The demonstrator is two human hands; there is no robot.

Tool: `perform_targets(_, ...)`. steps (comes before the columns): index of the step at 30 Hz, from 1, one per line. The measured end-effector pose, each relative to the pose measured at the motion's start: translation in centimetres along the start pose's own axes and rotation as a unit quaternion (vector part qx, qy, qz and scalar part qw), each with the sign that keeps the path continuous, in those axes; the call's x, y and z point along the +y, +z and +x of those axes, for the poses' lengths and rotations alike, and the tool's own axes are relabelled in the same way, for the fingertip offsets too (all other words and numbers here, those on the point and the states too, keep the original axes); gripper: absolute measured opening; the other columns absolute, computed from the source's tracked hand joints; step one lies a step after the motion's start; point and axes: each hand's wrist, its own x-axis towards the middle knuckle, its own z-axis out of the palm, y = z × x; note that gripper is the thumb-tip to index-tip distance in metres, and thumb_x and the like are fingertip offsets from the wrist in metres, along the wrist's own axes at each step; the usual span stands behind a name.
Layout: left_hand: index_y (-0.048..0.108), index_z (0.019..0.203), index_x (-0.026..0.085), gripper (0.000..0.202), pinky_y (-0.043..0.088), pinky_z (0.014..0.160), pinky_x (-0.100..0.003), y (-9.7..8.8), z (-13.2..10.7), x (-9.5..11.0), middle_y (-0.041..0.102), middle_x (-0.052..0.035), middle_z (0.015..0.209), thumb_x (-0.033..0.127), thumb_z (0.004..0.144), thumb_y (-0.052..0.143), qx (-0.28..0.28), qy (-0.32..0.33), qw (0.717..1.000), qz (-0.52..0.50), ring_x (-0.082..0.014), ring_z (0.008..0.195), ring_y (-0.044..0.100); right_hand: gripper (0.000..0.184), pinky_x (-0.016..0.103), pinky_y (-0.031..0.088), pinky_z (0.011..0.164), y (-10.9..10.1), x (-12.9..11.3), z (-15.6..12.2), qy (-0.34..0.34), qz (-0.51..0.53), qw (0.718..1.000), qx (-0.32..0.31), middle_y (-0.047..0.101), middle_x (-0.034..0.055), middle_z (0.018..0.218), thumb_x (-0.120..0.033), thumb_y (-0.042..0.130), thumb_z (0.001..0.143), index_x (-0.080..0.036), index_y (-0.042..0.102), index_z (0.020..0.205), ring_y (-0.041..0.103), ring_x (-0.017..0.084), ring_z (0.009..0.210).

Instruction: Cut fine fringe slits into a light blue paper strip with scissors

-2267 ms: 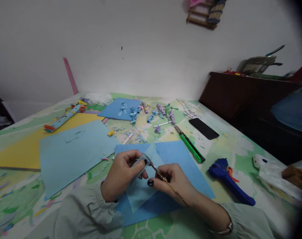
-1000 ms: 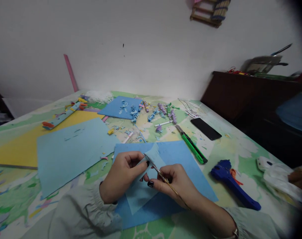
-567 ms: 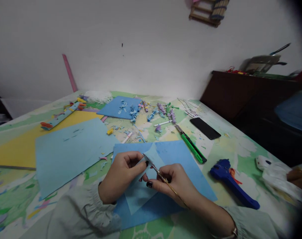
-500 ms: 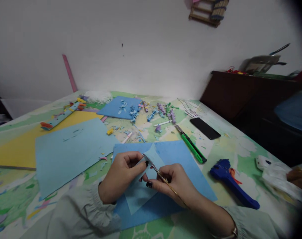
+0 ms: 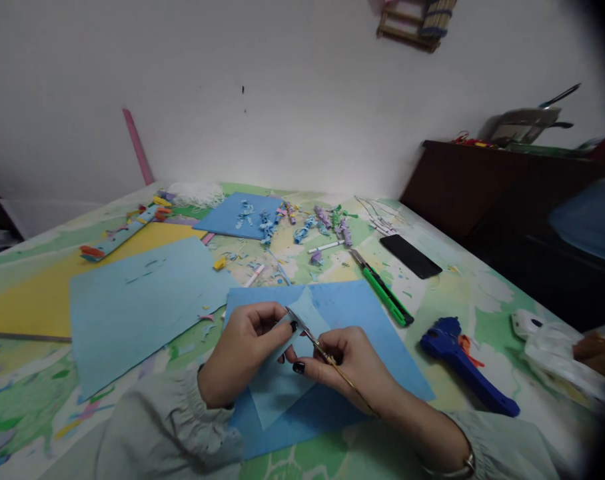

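OK, biggest first: patterned table (image 5: 452, 293) spans the whole view. Yellow board (image 5: 27, 303) far left, pale-blue sheet (image 5: 132, 320) overlapping its near right part. Darker blue sheet (image 5: 382, 360) near centre, right under the hands, with a light-blue piece (image 5: 282, 400) on top, one pointed corner toward the far side.

Left hand (image 5: 252, 340): thumb and fingers pinching a light-blue flap (image 5: 275, 357) just above that piece; can't tell if the two are joined. Right hand (image 5: 352, 363): fingers curled round the handles of the scissors, thumb closed in from the left.

Blue glue gun (image 5: 470, 373) lies right of the hands, black phone (image 5: 411, 256) far right, green cutter (image 5: 387, 293) between phone and darker blue sheet. Scissors (image 5: 308, 335) point far-left, tip at the flap beside the left thumb; blade gap too small to read. Small scraps (image 5: 207, 327) to the left.

My read: cutting step, mid-trim on the flap. Next move calls for holding the flap taut, left thumb clear of the blades
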Motion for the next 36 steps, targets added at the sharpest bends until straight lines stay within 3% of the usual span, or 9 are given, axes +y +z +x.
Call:
perform_targets(13,0.057,0.06,0.015,0.014,0.041,0.047,-0.019,0.03,0.11,-0.18,0.06,0.0026,0.048,0.022,0.072,0.058,-0.001,-0.001,1.0,-0.009,-0.0097,0.046,0.055,0.045,0.021,0.016,0.042,0.11,0.37,0.23,-0.017,-0.015,1.0,0.007,0.026,-0.0055,0.048,-0.047,0.063,0.069,-0.015,0.038,0.049,0.023,0.007,0.049)
perform_targets(22,0.059,0.064,0.015,0.013,0.041,0.048,-0.02,-0.17,-0.01,0.02,0.061,0.0021,0.047,0.022,0.075,0.056,0.006,0.005,1.0,0.01,-0.01,0.046,0.053,0.036,0.02,0.018,0.042,-0.48,-0.28,-0.29,-0.035,0.103,0.992,-0.063,0.029,-0.006,0.051,-0.038,0.068,0.067,-0.015,0.042,0.056,0.024,0.007,0.049)
perform_targets(36,0.06,0.066,0.014,0.013,0.041,0.048,-0.02,-0.15,-0.05,0.39,0.06,0.002,0.046,0.023,0.075,0.057,0.036,0.009,0.999,0.029,-0.0092,0.046,0.051,0.036,0.021,0.016,0.041,-0.68,0.01,-0.23,-0.04,0.078,0.995,-0.054,0.028,-0.0068,0.05,-0.037,0.067,0.07,-0.014,0.043,0.056,0.023,0.006,0.048)
